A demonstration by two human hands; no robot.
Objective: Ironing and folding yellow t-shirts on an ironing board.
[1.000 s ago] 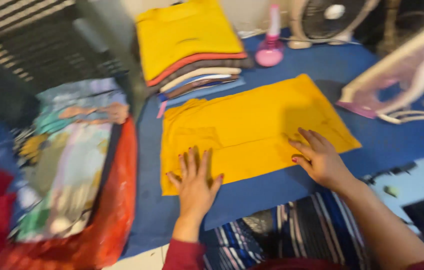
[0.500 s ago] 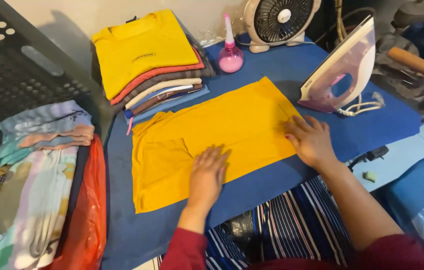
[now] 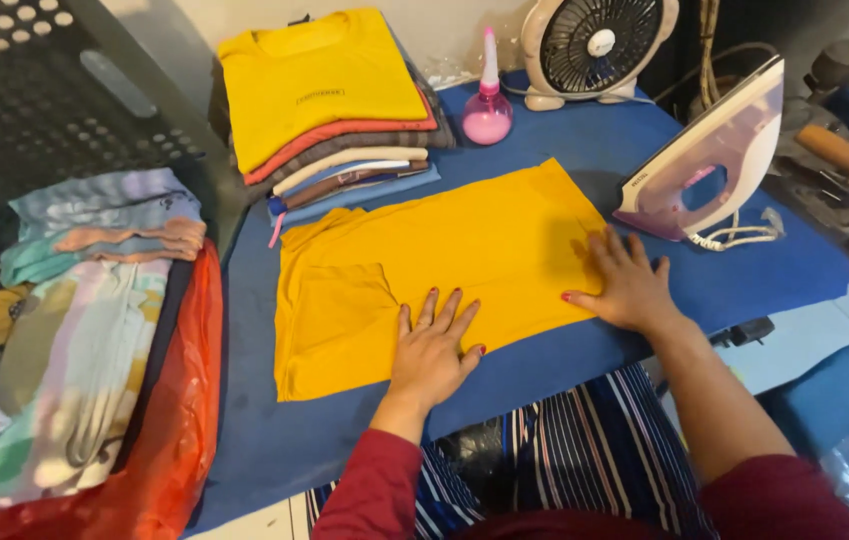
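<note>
Both hands' grip flat [image 3: 431, 352], yellow shirt [image 3: 464, 260] smooth

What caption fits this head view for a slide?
Both hands, left and right, press flat on a yellow shirt on a blue board, iron upright beside it.

Bright, even light; sharp focus.

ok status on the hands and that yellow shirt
Left hand and right hand flat on yellow shirt, open. Shirt spread on blue board. Iron upright beside it.
</note>
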